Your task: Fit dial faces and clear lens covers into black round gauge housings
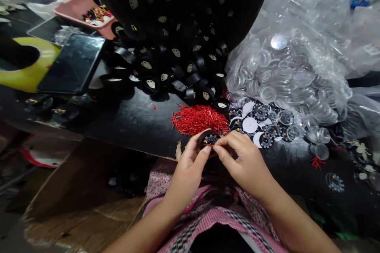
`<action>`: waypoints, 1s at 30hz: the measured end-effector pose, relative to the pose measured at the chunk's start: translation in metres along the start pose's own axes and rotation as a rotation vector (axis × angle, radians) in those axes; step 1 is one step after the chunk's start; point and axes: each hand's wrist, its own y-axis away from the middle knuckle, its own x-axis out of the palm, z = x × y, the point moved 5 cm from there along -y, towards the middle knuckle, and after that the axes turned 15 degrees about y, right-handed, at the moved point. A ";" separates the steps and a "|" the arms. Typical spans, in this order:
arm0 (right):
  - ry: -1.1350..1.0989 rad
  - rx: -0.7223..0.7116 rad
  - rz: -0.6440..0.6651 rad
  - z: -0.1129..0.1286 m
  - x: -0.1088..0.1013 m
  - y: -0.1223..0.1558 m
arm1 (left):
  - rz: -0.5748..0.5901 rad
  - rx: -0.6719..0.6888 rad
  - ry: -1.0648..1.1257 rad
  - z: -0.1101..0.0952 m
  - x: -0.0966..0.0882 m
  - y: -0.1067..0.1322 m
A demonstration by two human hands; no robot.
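Observation:
My left hand (190, 160) grips a small round black gauge (210, 139), its printed dial facing up, over the table's front edge. My right hand (242, 156) is closed in a pinch at the dial's lower right rim, where a bit of a thin red pointer shows at the fingertips. Just beyond my hands lies a heap of red pointers (198, 120). To the right of it are loose printed dial discs (250, 125), some black side up and some white. Behind the pointers, black round gauge housings (151, 83) with pale plates inside are piled up.
A large dark container (190, 4) rises at the back. Clear plastic covers (279, 75) spill from a plastic bag at right. At left are a phone (73, 63), a yellow tape roll (26, 75) and a pink bin (74, 10) of small parts. A cardboard box (74, 205) stands below.

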 end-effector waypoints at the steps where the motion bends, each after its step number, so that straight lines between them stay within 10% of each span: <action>1: 0.021 0.011 0.004 -0.001 0.000 0.000 | 0.024 0.013 -0.044 0.000 0.003 0.000; 25: -0.199 0.109 -0.056 0.007 0.005 0.014 | 0.006 0.260 -0.399 -0.022 0.003 0.014; 30: -0.112 0.084 -0.002 0.000 0.004 0.008 | 0.113 0.038 -0.286 -0.014 0.002 0.003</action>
